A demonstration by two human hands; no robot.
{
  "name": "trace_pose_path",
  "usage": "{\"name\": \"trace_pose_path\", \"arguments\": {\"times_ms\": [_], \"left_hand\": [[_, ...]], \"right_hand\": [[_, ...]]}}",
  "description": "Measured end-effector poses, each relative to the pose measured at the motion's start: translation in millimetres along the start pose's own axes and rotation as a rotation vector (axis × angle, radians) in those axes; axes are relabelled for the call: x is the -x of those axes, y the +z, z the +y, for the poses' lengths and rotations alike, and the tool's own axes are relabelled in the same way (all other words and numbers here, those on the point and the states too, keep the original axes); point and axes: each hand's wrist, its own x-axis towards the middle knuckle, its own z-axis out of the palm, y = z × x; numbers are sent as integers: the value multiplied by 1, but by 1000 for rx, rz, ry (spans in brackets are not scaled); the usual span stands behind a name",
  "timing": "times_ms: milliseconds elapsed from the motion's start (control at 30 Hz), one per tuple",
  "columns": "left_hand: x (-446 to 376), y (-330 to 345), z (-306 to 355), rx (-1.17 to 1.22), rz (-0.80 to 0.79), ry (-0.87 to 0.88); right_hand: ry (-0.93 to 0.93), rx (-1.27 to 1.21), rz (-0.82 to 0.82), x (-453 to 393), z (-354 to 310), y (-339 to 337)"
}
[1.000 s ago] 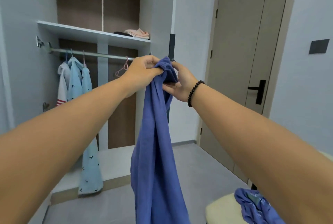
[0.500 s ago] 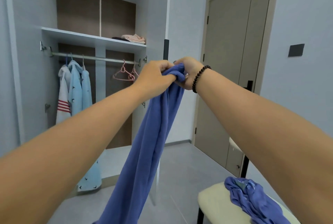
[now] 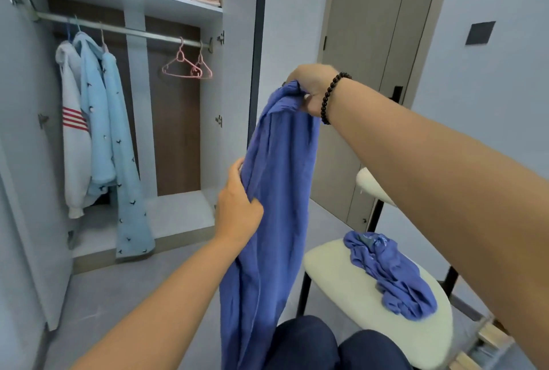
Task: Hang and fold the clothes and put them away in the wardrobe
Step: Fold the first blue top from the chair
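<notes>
the blue garment (image 3: 276,191) hung in a long twisted column down the middle of the frame, its top bunched in the right hand (image 3: 312,90), which was curled tight around the fabric up at centre. the left hand (image 3: 237,209) sat lower, fingers pinching a fold along the garment's left edge. a second blue garment (image 3: 389,274) lay crumpled on the cream chair (image 3: 341,280) at lower right, just beside the hanging one.

what i'd worry about: the cloth was so twisted that finding a shoulder or collar looked fiddly, and if the upper grip slackened while the lower hand tugged, the whole thing would probably slide to the floor. the bottom end ran out of the frame near the person's knees, so i couldn't tell whether it dragged.

room-wise it looked okay. the wardrobe (image 3: 237,102) stood open at left, with two empty pink hangers (image 3: 187,68) on the rail (image 3: 118,29) at upper centre-left, well apart from the three hung pieces (image 3: 98,131) at far left. the wardrobe door edge (image 3: 254,72) stood right behind the garment, so a wide swing could brush it.
</notes>
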Motion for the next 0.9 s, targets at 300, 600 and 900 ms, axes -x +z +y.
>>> {"name": "trace_pose_path", "arguments": {"times_ms": [300, 600, 900], "left_hand": [[81, 6, -57, -262, -501, 155], [182, 86, -47, -445, -1105, 359], [237, 147, 7, -260, -1269, 429]], "right_hand": [[99, -141, 179, 100, 130, -121], [374, -18, 254, 234, 259, -240], [455, -107, 355, 314, 293, -328]]}}
